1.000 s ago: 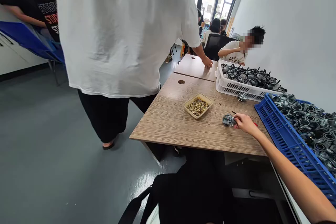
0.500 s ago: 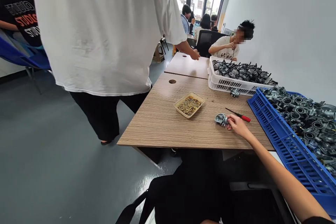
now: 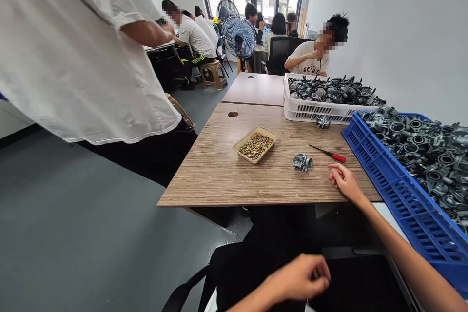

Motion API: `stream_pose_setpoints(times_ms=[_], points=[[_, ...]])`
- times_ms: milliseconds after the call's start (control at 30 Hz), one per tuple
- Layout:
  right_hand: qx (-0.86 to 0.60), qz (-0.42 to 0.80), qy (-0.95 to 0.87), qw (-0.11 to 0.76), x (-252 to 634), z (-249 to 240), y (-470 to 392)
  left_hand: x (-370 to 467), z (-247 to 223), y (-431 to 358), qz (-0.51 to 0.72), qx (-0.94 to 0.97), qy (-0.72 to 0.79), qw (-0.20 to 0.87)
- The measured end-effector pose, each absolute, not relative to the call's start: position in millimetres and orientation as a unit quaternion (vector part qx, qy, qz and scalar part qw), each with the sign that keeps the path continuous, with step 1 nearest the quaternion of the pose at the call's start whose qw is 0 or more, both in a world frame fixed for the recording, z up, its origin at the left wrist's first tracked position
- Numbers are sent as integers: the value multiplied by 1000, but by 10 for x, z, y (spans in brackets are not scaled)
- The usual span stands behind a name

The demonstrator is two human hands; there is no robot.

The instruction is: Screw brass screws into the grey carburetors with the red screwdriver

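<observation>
A metal carburetor (image 3: 302, 161) lies by itself on the wood-grain table (image 3: 204, 175). My right hand (image 3: 345, 183) rests at the table's front right, apart from the carburetor, its fingers loosely bent and nothing in them. Just beyond those fingers is a screwdriver (image 3: 337, 157) with a red handle and dark shaft. Low in the view, above my lap, my left hand (image 3: 303, 277) is half curled with a gap between thumb and fingers, and it appears to hold nothing. A shallow cream tray (image 3: 252, 160) of small brass-coloured pieces stands left of the carburetor.
On the right, a blue crate (image 3: 387, 185) is heaped with carburetors. Behind it stands a white crate (image 3: 310, 113) of similar dark parts, with one carburetor (image 3: 322, 122) in front. A person in a white shirt (image 3: 84, 68) stands at left; another person (image 3: 310, 56) sits across the table.
My right hand has let go of the carburetor and drawn back to the right. My left hand has risen into view. The standing person has shifted left in the view.
</observation>
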State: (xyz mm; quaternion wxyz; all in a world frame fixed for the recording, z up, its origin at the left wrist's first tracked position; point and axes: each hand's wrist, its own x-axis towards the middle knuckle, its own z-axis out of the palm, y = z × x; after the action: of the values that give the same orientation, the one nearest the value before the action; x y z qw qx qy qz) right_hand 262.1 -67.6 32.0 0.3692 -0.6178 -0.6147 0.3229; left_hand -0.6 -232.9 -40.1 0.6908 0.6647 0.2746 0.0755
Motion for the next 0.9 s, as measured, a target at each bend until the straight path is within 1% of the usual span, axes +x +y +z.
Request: stream_pose_setpoints(times_ms=[100,167,233,300,400,500,667,767,900], points=[[-629,317,-587,399,2757,265,-777,-122,86,-1717,219,776,330,491],[-632,316,-570,420,2802,219,-814,-128,375,-1281,270,801,393,362],[-630,314,-560,437,2816,171,-830,-50,587,-892,281,778,499,258],[-629,308,-556,448,2810,126,-834,98,721,-584,247,740,596,192],[-630,297,-561,448,2788,78,-838,350,812,-296,146,729,649,162],[-629,288,-567,447,2762,53,-850,475,813,-167,78,760,630,142],[-633,260,-585,435,2720,42,-870,225,710,-5,72,850,506,128],[-636,238,-600,423,2702,41,-876,-30,667,114,81,889,423,153],[-638,229,-605,418,2687,27,-884,-277,672,181,78,912,369,163]])
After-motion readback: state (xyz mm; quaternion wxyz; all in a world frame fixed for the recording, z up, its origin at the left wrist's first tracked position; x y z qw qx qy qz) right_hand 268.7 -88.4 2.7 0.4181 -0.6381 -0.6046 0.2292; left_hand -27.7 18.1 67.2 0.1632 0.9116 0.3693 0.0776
